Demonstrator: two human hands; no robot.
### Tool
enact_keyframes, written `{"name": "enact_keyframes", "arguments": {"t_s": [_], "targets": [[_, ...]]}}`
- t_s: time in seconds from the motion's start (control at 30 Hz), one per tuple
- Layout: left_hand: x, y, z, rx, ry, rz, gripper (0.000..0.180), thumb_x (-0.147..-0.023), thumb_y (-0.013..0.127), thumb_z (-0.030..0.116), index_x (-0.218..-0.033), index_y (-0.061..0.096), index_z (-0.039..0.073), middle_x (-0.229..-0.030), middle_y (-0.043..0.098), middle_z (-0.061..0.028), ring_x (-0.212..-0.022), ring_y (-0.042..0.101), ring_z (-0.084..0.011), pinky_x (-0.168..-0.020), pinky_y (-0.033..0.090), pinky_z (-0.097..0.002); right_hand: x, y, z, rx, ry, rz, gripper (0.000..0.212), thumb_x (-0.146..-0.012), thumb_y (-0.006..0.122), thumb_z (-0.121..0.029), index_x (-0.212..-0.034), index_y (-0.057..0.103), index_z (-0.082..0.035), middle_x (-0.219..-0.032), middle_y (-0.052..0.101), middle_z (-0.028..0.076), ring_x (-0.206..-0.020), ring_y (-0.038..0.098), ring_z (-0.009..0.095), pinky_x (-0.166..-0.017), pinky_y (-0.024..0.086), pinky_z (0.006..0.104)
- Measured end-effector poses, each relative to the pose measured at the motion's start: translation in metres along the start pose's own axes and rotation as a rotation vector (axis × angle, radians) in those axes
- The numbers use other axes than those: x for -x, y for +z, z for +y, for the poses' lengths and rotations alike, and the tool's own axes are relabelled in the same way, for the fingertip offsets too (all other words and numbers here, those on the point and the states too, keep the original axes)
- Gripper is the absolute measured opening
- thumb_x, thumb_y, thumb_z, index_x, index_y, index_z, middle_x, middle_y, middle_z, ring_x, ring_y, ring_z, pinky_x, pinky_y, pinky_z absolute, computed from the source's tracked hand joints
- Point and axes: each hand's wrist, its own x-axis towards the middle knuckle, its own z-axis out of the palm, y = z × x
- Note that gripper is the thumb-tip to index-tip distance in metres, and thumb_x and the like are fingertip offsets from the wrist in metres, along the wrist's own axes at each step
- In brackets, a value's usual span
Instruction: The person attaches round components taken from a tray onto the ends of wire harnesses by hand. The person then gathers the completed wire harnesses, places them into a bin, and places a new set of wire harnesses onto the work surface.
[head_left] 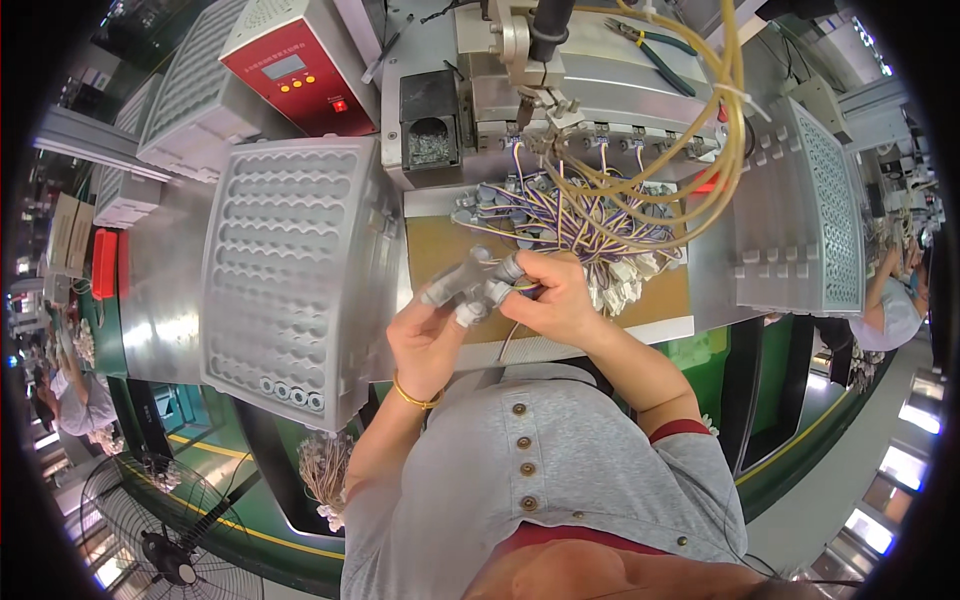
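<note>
Over the front of the brown work board (428,240), my two hands are close together. My left hand (425,345) is closed around several small grey cylindrical parts (456,283), which stick out past its fingers. My right hand (562,300) pinches another grey cylindrical part (509,268) with thumb and forefinger, right beside those in the left. Thin wires show beneath the right fingers. Just beyond the hands lies a heap of purple and yellow wires (560,225) with grey round ends, and white connectors (622,283) gather at its right.
A grey tray of round pockets (270,250) stands at left, a few rings in its near corner. Behind are a red control box (305,75), a black bin (430,125) and a metal fixture (600,105) with pliers (655,55). Looping yellowish tubes (738,120) hang at right near another tray (815,210).
</note>
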Motion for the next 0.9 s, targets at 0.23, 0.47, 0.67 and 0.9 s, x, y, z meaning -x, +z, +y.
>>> {"name": "enact_keyframes", "arguments": {"t_s": [0.23,0.47,0.67,0.9], "targets": [[0.0,0.001,0.004,0.058,-0.091,0.029,0.034,-0.079,0.054,-0.002,-0.112,0.048,-0.006,-0.106,0.055,-0.0117,-0.087,0.055,-0.0142,-0.067,0.048,-0.0242,0.006,-0.003,0.001,-0.153,0.138,0.056,0.008,-0.067,0.061,-0.001,-0.068,0.053,0.002,-0.058,0.051,-0.001,-0.051,0.04,0.001,-0.044,0.031,0.0186],[-0.001,0.003,0.004,0.083,-0.089,0.001,0.034,-0.079,0.055,-0.001,-0.113,0.048,-0.005,-0.108,0.054,-0.0128,-0.084,0.055,-0.0134,-0.062,0.047,-0.0227,0.004,0.0,0.001,-0.159,0.079,0.041,0.01,-0.068,0.061,-0.002,-0.066,0.052,0.001,-0.056,0.05,-0.002,-0.05,0.039,0.002,-0.043,0.031,0.0192],[-0.003,0.005,0.004,-0.037,0.006,-0.027,0.031,-0.078,0.054,-0.004,-0.109,0.051,-0.006,-0.107,0.055,-0.0124,-0.087,0.055,-0.0159,-0.076,0.046,-0.0282,-0.001,-0.009,-0.009,0.06,-0.159,-0.02,0.014,-0.062,0.061,-0.005,-0.06,0.049,0.0,-0.048,0.04,0.003,-0.042,0.034,0.006,-0.038,0.028,0.0225],[-0.011,0.008,-0.003,0.2,-0.232,0.099,0.022,-0.078,0.054,0.0,-0.1,0.055,-0.003,-0.092,0.06,-0.0077,-0.078,0.055,-0.0147,-0.066,0.046,-0.0264,0.002,-0.008,-0.011,-0.219,0.172,-0.09,0.009,-0.071,0.059,-0.007,-0.074,0.054,0.0,-0.056,0.052,0.001,-0.05,0.042,0.003,-0.043,0.035,0.0209]]}}
